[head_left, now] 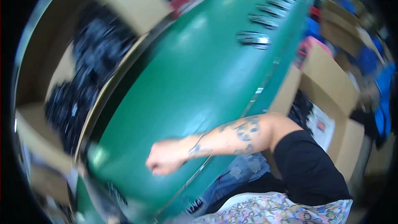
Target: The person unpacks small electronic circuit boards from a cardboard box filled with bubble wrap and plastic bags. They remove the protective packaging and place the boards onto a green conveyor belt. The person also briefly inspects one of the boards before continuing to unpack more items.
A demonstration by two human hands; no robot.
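Right hand (166, 162) curled into closed fist over green conveyor belt (186, 99), nothing visibly held (blurred). Left hand out of view. Dark parts (261, 39) sit far up belt; open cardboard box (49, 58) at left full of dark items. Sorting looks mid-way.

Conveyor belt (199, 79): runs on a slant from lower left of the frame to upper right.
Open carton (45, 58): far left, alongside the belt, dark items (89, 64) heaped in it.
Small parts (263, 18): on the belt, upper right.
Right hand (163, 161): lower centre, over the belt.
Second carton (327, 83): right of the belt, behind the arm.
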